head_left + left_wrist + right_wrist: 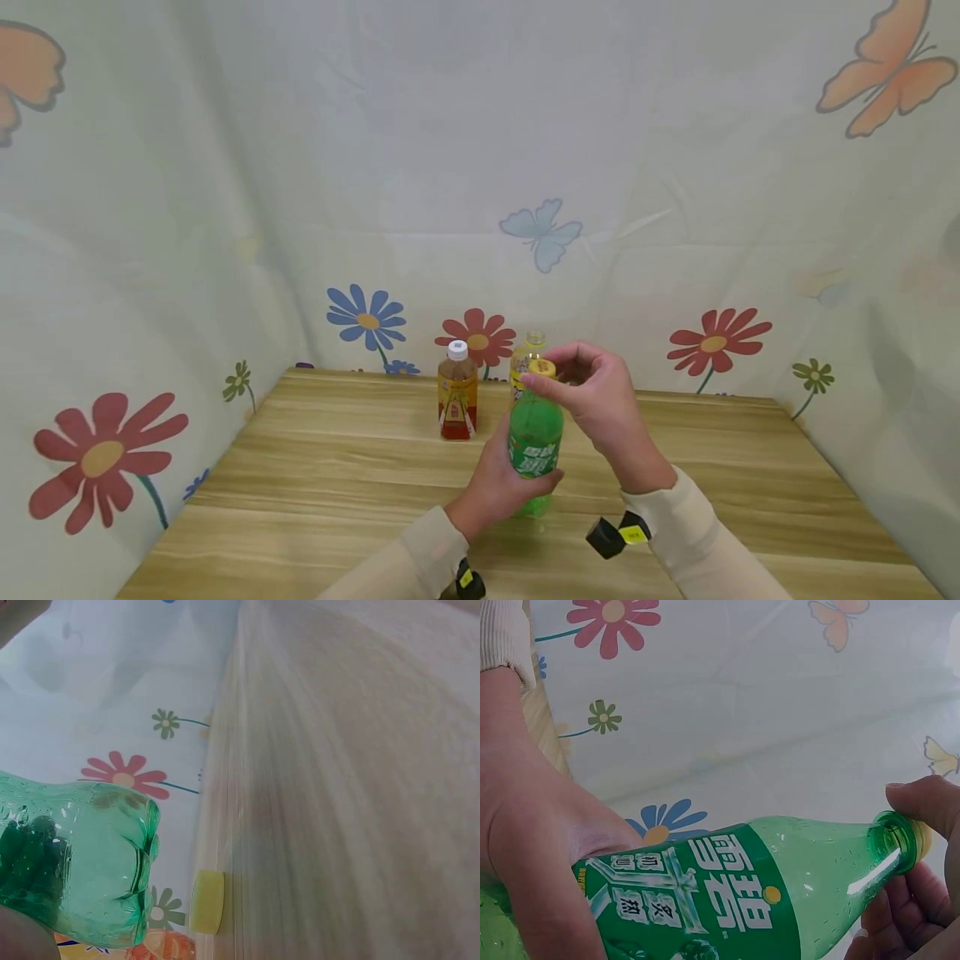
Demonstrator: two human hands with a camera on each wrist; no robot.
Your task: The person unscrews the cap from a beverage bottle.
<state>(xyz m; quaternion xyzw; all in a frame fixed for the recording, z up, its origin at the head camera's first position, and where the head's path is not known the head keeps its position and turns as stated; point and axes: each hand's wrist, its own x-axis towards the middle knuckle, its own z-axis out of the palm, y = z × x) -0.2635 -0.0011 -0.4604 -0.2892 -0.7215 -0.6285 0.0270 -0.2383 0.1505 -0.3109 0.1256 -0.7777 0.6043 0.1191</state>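
My left hand (pixel 498 479) grips a green soda bottle (pixel 536 429) around its label, holding it upright above the wooden table. The green label (pixel 682 892) carries large white characters. At the bottle's mouth, my right hand (pixel 603 400) pinches a yellow cap (pixel 542 367) between thumb and fingers. In the right wrist view the cap (pixel 926 841) sits at the neck, partly covered by the fingers. The bottle's clear green base (pixel 124 862) shows in the left wrist view.
An amber drink bottle (pixel 457 396) with a white cap stands at the back. Beside it, partly hidden behind the green bottle, is an uncapped bottle (pixel 534 340) with a yellow label. Another yellow cap (pixel 207 901) lies on the table (pixel 337 467). A patterned curtain (pixel 480 167) encloses the table.
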